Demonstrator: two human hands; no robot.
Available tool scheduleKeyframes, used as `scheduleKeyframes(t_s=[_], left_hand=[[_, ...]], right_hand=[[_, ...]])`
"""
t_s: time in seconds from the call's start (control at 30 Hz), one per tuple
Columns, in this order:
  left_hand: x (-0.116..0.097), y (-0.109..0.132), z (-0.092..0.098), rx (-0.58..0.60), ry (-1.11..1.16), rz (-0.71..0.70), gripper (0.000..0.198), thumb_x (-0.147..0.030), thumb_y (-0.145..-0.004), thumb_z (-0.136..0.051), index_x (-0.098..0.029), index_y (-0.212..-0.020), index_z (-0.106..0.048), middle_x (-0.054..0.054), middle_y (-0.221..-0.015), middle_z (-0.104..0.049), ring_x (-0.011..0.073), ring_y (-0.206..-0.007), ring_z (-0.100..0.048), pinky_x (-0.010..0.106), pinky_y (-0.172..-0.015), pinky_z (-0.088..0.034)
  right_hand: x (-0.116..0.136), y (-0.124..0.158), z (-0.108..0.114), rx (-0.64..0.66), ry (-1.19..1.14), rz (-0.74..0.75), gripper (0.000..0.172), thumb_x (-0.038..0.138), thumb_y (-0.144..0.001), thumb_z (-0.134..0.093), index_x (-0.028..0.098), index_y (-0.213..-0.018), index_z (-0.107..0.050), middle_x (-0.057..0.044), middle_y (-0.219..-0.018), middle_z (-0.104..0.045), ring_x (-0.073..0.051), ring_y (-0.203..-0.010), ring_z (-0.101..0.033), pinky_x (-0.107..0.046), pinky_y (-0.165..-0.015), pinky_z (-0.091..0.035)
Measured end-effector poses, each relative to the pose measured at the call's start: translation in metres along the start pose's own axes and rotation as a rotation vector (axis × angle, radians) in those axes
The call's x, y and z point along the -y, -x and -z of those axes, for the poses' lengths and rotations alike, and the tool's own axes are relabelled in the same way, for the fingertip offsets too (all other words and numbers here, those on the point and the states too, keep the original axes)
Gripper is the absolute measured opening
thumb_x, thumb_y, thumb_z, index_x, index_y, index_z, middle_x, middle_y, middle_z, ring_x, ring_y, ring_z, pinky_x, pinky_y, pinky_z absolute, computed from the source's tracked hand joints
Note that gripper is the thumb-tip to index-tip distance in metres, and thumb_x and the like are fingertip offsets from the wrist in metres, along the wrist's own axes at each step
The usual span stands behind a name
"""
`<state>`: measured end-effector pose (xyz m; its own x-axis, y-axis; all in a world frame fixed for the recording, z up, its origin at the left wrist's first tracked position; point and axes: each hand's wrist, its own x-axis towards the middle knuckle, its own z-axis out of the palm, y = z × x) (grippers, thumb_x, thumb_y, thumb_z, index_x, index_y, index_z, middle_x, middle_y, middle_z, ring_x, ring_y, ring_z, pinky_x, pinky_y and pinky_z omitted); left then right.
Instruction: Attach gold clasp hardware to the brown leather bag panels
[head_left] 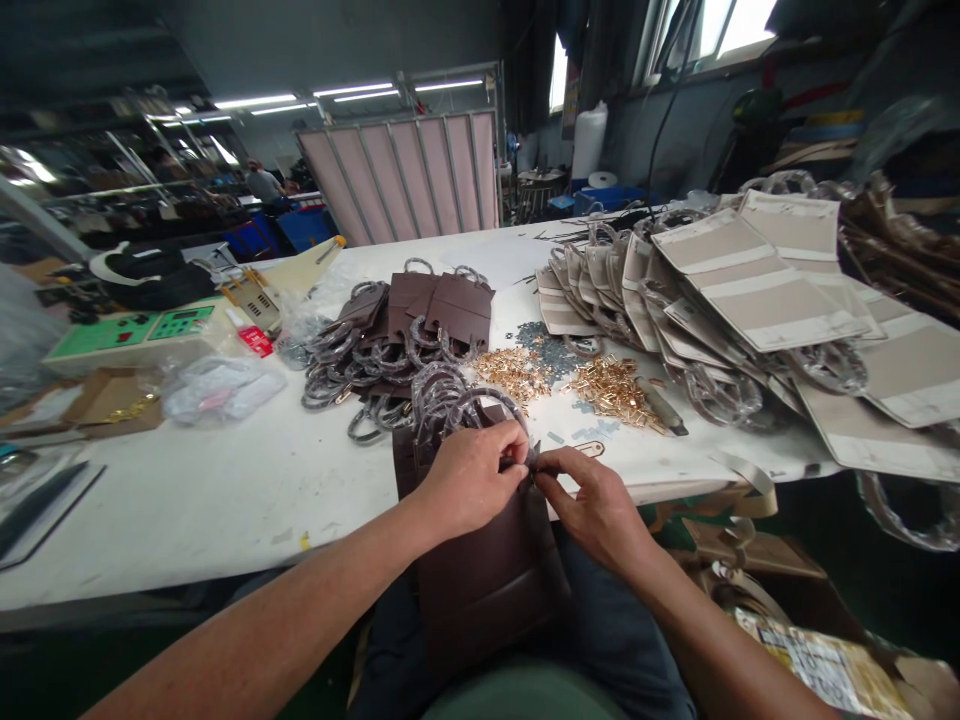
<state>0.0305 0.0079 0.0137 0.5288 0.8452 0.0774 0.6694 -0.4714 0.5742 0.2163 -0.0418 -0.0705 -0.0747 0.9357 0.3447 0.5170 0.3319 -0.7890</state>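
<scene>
Dark brown leather-like bag panel (487, 580) slopes from the edge of the white-covered table (225, 490) down onto the person's lap. At its upper right edge, the left hand (472, 470) pinches it between thumb and curled fingers, while the right hand (589, 495) pinches close beside; the exact part gripped is too small to tell. Just beyond lie heaped shiny gold-coloured metal fittings (615, 390) and plastic-wrapped looped handles (439, 385).
</scene>
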Motion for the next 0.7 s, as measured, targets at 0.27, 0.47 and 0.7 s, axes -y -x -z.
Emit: scheduleKeyframes(t_s=[0.27, 0.47, 0.7], left_hand=[[-0.007, 0.008, 0.006, 0.028, -0.001, -0.08, 0.014, -0.015, -0.083, -0.065, -0.022, -0.076, -0.056, -0.008, -0.067, -0.059, 0.0113, -0.063, -0.053, 0.026, -0.063, -0.031], [0.0, 0.011, 0.025, -0.012, -0.006, -0.12, 0.018, -0.022, -0.082, -0.072, -0.023, -0.082, -0.054, -0.008, -0.072, -0.059, 0.0117, -0.064, -0.054, 0.026, -0.062, -0.033], [0.01, 0.041, 0.044, -0.221, -0.134, -0.366, 0.019, -0.022, -0.085, -0.073, -0.022, -0.085, -0.054, -0.002, -0.082, -0.068, 0.0166, -0.081, -0.065, 0.028, -0.071, -0.047]], right_hand=[[0.006, -0.019, 0.022, 0.166, -0.199, -0.203, 0.038, 0.032, -0.085, -0.071, 0.024, -0.122, -0.067, 0.003, -0.079, -0.072, -0.017, -0.075, -0.066, -0.029, -0.077, -0.048], [0.003, -0.02, 0.03, 0.138, 0.002, -0.157, 0.053, 0.059, -0.081, -0.077, 0.027, -0.123, -0.073, 0.002, -0.07, -0.067, -0.017, -0.062, -0.056, -0.028, -0.061, -0.043], [0.035, -0.013, 0.004, 0.145, -0.295, -0.142, 0.045, 0.062, -0.084, -0.071, 0.023, -0.105, -0.076, -0.006, -0.098, -0.077, -0.027, -0.097, -0.07, -0.032, -0.082, -0.057]])
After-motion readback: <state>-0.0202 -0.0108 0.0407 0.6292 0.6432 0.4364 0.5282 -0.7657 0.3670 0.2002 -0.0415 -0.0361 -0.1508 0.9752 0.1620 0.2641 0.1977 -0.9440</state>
